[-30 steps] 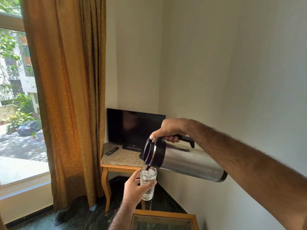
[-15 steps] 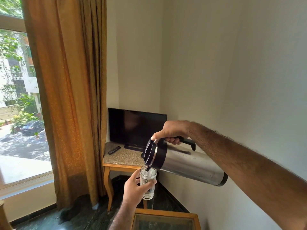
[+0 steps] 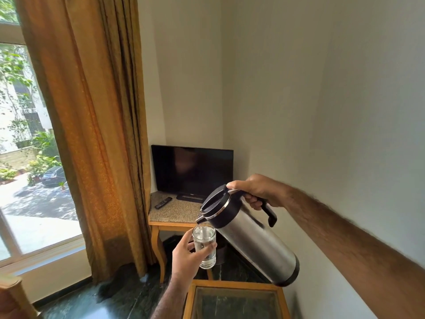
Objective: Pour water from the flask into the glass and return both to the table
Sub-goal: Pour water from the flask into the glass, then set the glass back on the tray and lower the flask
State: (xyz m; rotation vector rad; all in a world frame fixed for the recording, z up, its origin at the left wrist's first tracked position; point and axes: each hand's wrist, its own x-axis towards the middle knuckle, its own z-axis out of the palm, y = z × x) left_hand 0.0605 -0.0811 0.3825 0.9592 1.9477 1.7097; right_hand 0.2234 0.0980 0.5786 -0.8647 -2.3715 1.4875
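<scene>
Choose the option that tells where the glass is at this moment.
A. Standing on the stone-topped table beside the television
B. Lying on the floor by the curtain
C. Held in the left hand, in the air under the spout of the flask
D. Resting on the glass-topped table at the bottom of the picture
C: the left hand wraps the glass in mid-air, just under the spout of the tilted flask, which the right hand holds by its handle.
</scene>
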